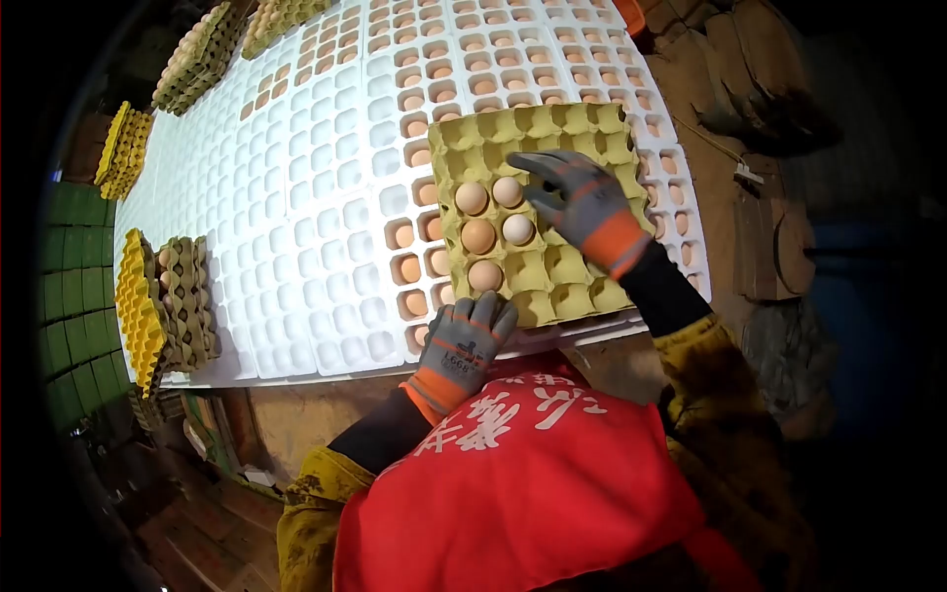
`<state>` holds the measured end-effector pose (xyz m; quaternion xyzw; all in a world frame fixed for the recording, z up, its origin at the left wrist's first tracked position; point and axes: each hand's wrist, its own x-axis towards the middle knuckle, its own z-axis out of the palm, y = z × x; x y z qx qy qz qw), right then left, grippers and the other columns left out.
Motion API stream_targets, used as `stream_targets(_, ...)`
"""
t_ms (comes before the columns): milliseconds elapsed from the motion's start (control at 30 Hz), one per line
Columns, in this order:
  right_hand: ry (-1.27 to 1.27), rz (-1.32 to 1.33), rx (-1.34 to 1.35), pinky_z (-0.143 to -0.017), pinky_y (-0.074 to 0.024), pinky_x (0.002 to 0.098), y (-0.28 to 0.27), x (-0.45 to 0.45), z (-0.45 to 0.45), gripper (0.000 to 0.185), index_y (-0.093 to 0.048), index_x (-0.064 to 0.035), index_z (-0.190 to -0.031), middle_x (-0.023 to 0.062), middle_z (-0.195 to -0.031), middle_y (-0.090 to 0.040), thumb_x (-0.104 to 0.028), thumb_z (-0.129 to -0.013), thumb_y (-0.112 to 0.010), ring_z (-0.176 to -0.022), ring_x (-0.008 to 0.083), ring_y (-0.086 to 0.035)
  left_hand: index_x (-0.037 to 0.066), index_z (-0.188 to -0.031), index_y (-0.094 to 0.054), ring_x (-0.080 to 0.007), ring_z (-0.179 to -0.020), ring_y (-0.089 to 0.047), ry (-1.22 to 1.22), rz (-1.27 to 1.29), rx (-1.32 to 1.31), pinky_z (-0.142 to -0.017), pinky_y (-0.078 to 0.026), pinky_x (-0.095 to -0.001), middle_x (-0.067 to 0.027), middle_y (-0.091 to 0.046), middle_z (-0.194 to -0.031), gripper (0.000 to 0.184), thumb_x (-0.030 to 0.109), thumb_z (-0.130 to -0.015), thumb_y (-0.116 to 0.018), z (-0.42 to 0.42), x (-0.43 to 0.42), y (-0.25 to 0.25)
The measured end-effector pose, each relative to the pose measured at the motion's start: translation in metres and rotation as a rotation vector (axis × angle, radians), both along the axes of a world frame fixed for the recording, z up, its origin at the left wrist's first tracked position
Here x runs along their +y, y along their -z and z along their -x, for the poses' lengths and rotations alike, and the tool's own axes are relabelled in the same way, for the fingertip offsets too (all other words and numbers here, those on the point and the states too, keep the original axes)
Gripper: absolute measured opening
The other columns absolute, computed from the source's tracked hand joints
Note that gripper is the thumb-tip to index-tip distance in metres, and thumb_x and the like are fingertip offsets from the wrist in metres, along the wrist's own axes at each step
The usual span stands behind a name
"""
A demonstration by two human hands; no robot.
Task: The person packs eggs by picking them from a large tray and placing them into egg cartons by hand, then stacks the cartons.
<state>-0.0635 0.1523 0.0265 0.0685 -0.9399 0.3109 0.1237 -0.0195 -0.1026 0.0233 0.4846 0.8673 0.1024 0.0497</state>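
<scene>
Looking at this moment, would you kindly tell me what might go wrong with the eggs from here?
The right hand is close to the eggs in the pulp tray, so a bump might crack one. The pulp tray lies near the front edge of the white foam, with the left hand beside it; a careless pull could tip it.

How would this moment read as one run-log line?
Left gloved hand: at near edge of yellow-green pulp egg tray | right gloved hand: above tray | in tray: five visible pale-to-brown eggs

Left hand (468,340) low, right hand (580,202) farther forward
</scene>
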Motion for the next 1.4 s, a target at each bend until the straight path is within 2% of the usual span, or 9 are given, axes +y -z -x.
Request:
stream_targets(133, -0.097, -0.229, -0.196, -0.09, -0.0541, 0.041, 0.022, -0.009, 0.03, 0.039, -0.064, -0.0204, -0.132, 0.01, -0.121, -0.067, -0.026, -0.094, -0.066, -0.108, 0.0288, -0.065, 0.008, -0.115, -0.062, -0.0205, -0.094, -0.063, -0.323, -0.406, -0.681, -0.081, -0.052, -0.0342, -0.0056, -0.062, -0.105, 0.031, 0.006, -0.085, -0.064, 0.011, -0.016, -0.005)
stream_targets(233, -0.088, 0.529, -0.309, -0.086, -0.0554, 0.0366, 0.022, -0.001, 0.024, 0.038, -0.064, -0.0152, -0.131, 0.0089, -0.116, -0.069, -0.027, -0.095, -0.063, -0.104, 0.0226, -0.066, -0.001, -0.114, -0.059, -0.0154, -0.096, -0.06, -0.711, -1.015, -1.488, -0.088, -0.052, -0.0299, -0.0069, -0.061, -0.104, 0.027, 0.01, -0.089, -0.058, 0.032, -0.03, 0.003)
stream_targets(400, -0.038, 1.587, -0.323, -0.088, -0.0554, 0.0344, 0.011, 0.016, 0.013, 0.032, -0.067, -0.006, -0.122, 0.0074, -0.109, -0.067, -0.024, -0.096, -0.062, -0.099, 0.0199, -0.067, 0.009, -0.117, -0.062, -0.024, -0.096, -0.062, -0.344, -0.355, -0.358, -0.076, -0.053, -0.0367, -0.0092, -0.061, -0.112, 0.033, 0.015, -0.085, -0.067, 0.029, 0.007, -0.013)
stream_targets(567, -0.167, 0.26, -0.25, -0.082, -0.0547, 0.0373, -0.01, -0.026, 0.007, 0.039, -0.067, -0.0088, -0.12, 0.0088, -0.111, -0.064, -0.027, -0.086, -0.073, -0.1, 0.0269, -0.065, 0.008, -0.114, -0.064, -0.0316, -0.094, -0.064, -0.225, -0.312, -0.257, -0.076, -0.054, -0.039, -0.0111, -0.063, -0.108, 0.043, 0.009, -0.074, -0.078, 0.042, 0.005, 0.0)
stream_targets(700, -0.125, -0.567, -0.163, -0.078, -0.055, 0.0397, -0.009, -0.069, -0.001, 0.045, -0.064, -0.0112, -0.121, 0.0106, -0.113, -0.058, -0.025, -0.079, -0.073, -0.1, 0.0296, -0.062, 0.006, -0.141, -0.05, -0.0206, -0.094, -0.066, -0.469, -1.041, -1.805, -0.064, -0.053, -0.0303, -0.0136, -0.064, -0.127, 0.052, 0.022, -0.092, -0.06, 0.077, -0.051, 0.006)
stream_targets(767, -0.141, -0.555, -0.216, -0.074, -0.0557, 0.0395, -0.005, -0.077, 0.004, 0.04, -0.067, -0.0096, -0.116, 0.0114, -0.111, -0.061, -0.024, -0.08, -0.074, -0.097, 0.03, -0.064, 0.006, -0.15, -0.04, -0.0204, -0.093, -0.066, -0.541, -1.272, -1.647, -0.057, -0.051, -0.0246, -0.0167, -0.058, -0.137, 0.06, 0.026, -0.095, -0.052, 0.078, -0.051, -0.004)
stream_targets(967, 0.156, 1.346, -0.559, -0.065, -0.0521, 0.027, -0.021, -0.017, -0.022, 0.047, -0.056, -0.0024, -0.132, 0.006, -0.105, -0.066, -0.023, -0.091, -0.068, -0.082, 0.0116, -0.063, 0.016, -0.125, -0.068, -0.0276, -0.095, -0.066, -0.475, -0.459, -0.356, -0.08, -0.056, -0.036, -0.0126, -0.059, -0.127, 0.049, 0.025, -0.08, -0.083, 0.129, 0.0, -0.002)
stream_targets(1167, 0.241, 1.529, -0.367, -0.068, -0.0517, 0.0276, -0.002, -0.028, -0.024, 0.046, -0.05, -0.0011, -0.138, 0.0085, -0.109, -0.063, -0.016, -0.095, -0.056, -0.081, 0.013, -0.06, 0.015, -0.1, -0.069, -0.032, -0.096, -0.065, -0.316, 0.187, -0.046, -0.076, -0.057, -0.0406, -0.0089, -0.057, -0.123, 0.032, 0.032, -0.075, -0.081, 0.143, 0.05, -0.023)
stream_targets(1400, 0.253, 1.455, -0.292, -0.066, -0.052, 0.03, -0.017, -0.131, 0.021, 0.049, -0.051, -0.0024, -0.135, 0.0093, -0.112, -0.062, -0.007, -0.088, -0.063, -0.081, 0.0142, -0.06, 0.007, -0.112, -0.07, -0.0235, -0.096, -0.069, -0.671, -0.674, -0.266, -0.082, -0.057, -0.0325, -0.0113, -0.059, -0.126, 0.042, 0.014, -0.074, -0.086, 0.161, -0.072, 0.004)
